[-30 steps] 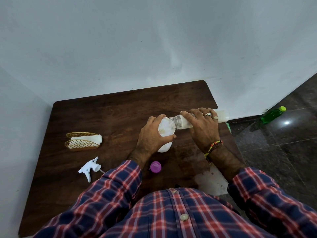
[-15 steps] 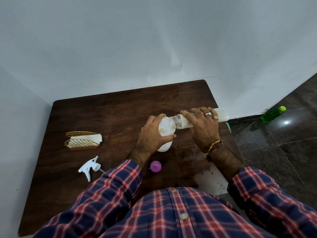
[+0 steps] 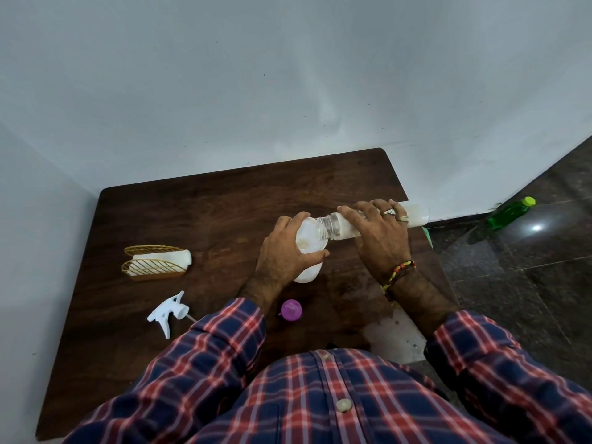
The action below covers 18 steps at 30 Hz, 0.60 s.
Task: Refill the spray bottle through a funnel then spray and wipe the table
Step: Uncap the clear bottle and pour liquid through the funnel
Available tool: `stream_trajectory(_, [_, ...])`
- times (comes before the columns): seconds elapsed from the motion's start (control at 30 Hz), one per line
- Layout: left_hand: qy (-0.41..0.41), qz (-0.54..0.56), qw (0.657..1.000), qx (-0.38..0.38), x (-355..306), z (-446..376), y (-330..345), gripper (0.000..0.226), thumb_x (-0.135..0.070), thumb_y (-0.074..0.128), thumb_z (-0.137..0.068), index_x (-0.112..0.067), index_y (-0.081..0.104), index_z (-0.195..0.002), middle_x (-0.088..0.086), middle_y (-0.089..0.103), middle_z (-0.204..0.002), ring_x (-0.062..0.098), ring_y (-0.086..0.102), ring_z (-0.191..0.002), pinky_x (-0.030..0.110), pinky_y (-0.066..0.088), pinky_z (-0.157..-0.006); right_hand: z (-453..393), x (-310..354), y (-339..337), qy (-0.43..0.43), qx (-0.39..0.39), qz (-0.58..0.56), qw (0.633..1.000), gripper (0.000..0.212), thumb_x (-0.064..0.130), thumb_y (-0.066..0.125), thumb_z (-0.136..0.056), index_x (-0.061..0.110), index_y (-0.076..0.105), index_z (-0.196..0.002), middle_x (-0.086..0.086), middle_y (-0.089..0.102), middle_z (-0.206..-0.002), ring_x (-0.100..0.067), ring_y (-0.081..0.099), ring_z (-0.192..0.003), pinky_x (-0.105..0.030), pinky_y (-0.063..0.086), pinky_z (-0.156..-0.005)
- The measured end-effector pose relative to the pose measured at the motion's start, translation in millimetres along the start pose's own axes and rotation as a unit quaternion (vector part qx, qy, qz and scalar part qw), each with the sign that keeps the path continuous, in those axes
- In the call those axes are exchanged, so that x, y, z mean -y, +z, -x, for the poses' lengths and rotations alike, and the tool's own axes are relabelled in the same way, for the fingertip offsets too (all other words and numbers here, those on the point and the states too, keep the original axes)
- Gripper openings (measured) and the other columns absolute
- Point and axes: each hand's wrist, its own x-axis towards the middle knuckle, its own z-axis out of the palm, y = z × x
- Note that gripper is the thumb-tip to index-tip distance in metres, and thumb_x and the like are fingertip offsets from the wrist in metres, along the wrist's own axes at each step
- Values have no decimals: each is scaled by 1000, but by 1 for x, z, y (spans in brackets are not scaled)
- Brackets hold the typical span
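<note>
Off to the left of the dark wood there's a little gold wire holder [image 3: 153,265] with a white folded napkin [image 3: 166,259] lying in it. A green bottle with a yellow-green cap [image 3: 509,212] lies tilted on the dark tiled floor [image 3: 528,283] over at the right, near the base of the plain white wall [image 3: 288,84]. Near the front edge sits a small purple cap [image 3: 291,310].
</note>
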Motion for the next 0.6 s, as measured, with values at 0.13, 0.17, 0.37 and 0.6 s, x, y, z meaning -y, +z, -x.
stream_trajectory(0.13, [0,0,1000,-3,0,2,-1,87,-59,78,-68,-30,42,-141,-5,49,-130,12,52,-112,26,44,-85,0,1,-1,2,8,-1,1000,53,13,69,-78,29,59,-128,-4,65,-118,-32,57,-114,-55,34,-107])
stream_trajectory(0.17, [0,2,1000,-5,0,2,-1,86,-59,78,-68,-30,43,-141,-5,49,-130,12,52,-112,27,44,-86,0,1,-1,3,7,-1,1000,53,13,68,-79,29,59,-128,-4,65,-118,-32,57,-114,-55,34,-107])
stream_trajectory(0.37, [4,4,1000,-7,-2,2,-2,86,-59,77,-68,-30,43,-141,-5,49,-130,12,52,-112,29,46,-87,0,1,-2,2,-2,0,1000,51,13,68,-78,30,60,-126,-2,66,-116,-32,58,-112,-54,35,-106])
stream_trajectory(0.6, [4,7,1000,-9,-2,1,-1,86,-57,79,-67,-29,44,-141,-5,50,-130,12,52,-113,25,42,-85,-1,-1,1,0,-5,2,1000,52,13,69,-78,30,59,-126,-2,65,-116,-32,58,-112,-55,35,-106])
